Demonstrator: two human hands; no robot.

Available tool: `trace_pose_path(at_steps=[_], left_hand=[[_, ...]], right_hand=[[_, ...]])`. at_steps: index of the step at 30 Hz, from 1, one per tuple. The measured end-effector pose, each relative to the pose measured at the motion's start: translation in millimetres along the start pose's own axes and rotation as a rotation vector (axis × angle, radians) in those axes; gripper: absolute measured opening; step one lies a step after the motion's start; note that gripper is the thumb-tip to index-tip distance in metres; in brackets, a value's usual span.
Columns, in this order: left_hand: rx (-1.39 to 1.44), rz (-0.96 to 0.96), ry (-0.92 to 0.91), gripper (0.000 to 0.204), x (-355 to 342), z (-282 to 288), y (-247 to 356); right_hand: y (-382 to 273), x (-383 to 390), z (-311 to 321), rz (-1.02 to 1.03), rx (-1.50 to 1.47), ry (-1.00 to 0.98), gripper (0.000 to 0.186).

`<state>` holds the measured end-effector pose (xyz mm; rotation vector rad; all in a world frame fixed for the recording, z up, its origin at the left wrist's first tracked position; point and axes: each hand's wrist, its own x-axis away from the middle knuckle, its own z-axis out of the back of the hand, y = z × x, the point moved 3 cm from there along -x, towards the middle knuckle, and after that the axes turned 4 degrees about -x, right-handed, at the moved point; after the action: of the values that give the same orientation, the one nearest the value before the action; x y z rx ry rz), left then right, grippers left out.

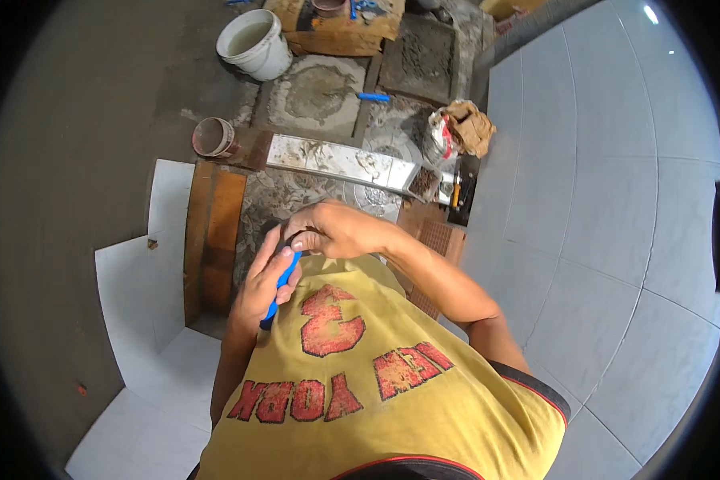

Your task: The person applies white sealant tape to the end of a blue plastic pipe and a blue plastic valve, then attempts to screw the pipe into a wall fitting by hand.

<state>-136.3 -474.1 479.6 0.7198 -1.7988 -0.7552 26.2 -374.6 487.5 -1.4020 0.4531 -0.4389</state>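
My left hand (258, 290) is closed round the blue handle (285, 277) of a tool, held slantwise close in front of my yellow shirt. Bent over the tool's far end, my right hand (324, 228) has its fingers curled and its thumb close to the left fingertips. The fingers hide that end, so the kind of tool cannot be made out. A dark shape shows just beyond the hands, partly covered by them.
Ahead lies a long pale tile strip (340, 160) smeared with mortar. Beyond it are a white bucket (274, 58), a small bucket (214, 138), a blue-handled tool (374, 98) and a torn bag (470, 128). White tiles (140, 288) stand at left; a tiled wall (584, 200) rises at right.
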Motion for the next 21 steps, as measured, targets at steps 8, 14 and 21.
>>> trace_pose_path(at_steps=[8, 14, 21], left_hand=[[0.452, 0.277, -0.411, 0.04, -26.8, 14.8, -9.2], [0.382, 0.266, -0.557, 0.051, -104.6, 13.6, 69.4], [0.124, 0.174, -0.675, 0.051, -157.9, 0.6, 142.0]], right_hand=[[-1.2, 4.6, 19.7, 0.041, 0.014, 0.0, 0.025], [-31.2, -16.7, 104.5, -0.025, 0.069, 0.167, 0.037], [-63.8, -25.9, 154.7, -0.091, 0.293, 0.277, 0.03]])
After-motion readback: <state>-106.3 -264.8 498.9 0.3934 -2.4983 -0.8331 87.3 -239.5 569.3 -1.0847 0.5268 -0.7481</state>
